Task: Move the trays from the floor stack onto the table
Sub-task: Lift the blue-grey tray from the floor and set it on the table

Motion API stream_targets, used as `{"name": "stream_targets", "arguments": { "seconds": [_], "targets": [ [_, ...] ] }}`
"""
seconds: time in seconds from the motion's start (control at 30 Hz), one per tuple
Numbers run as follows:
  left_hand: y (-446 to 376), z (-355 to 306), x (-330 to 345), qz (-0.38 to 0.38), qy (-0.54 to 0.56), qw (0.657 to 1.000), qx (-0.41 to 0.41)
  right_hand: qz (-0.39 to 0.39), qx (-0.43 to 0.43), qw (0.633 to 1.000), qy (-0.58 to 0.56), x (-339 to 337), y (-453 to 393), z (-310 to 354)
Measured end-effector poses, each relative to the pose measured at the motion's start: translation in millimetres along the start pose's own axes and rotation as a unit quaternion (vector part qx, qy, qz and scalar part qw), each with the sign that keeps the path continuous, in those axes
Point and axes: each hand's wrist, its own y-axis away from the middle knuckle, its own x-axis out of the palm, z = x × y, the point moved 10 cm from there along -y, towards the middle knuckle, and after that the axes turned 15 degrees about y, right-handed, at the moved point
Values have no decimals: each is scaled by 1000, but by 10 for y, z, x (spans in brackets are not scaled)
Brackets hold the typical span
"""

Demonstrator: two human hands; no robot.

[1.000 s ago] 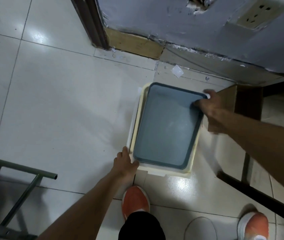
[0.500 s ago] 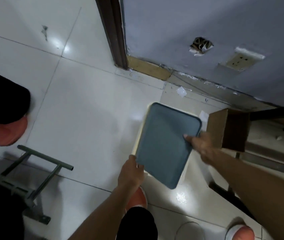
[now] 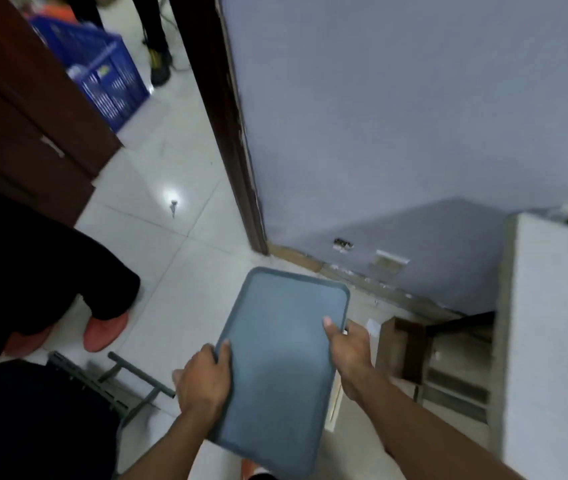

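Note:
A grey-blue rectangular tray (image 3: 275, 362) is held up in the air in front of me, its long axis pointing away. My left hand (image 3: 204, 382) grips its left edge, thumb on top. My right hand (image 3: 348, 351) grips its right edge, thumb over the rim. A thin cream sliver of the floor stack (image 3: 332, 408) shows just below the tray's right edge; most of it is hidden. The white table (image 3: 552, 341) stands at the right, its top edge level with the tray's far end.
Another person in black trousers and orange shoes (image 3: 105, 332) stands at the left, beside a green metal frame (image 3: 130, 382). A brown cardboard box (image 3: 402, 348) sits under the table. A dark door frame (image 3: 237, 161) and a blue crate (image 3: 102, 74) lie beyond.
Both hands have lifted the grey-blue tray off the floor stack and raised it. My view has tilted up, bringing the table, the doorway and the crate into sight.

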Motion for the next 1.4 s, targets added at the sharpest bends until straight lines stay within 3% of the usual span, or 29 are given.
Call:
{"name": "stream_targets", "arguments": {
  "seconds": [0.17,0.23,0.4,0.6,0.83,0.97,1.07,1.4],
  "targets": [
    [802,-757,-796,-7,175,983,52,44,-16,997,-66,-573,964,800],
    [1164,-971,-1022,-41,205,976,66,62,-61,995,-38,-753,1332,1021],
    [2042,-1601,-918,-29,238,967,89,-23,-165,982,86,-1787,1995,1079],
    [2686,-2441,-193,54,224,961,154,-74,-80,987,115,-2977,2023,272],
    [3362,-3199,686,184,202,943,192,-185,36,982,0,-3948,1937,-399],
    [3364,-3253,1158,213,168,950,157,-208,83,974,-29,-4208,1736,-640],
    [3372,-3222,1411,231,162,950,132,-213,120,970,19,-4327,1478,-816],
    [3351,-3279,1734,250,124,946,165,-228,132,952,156,-4385,1374,-619]
  ]
}}
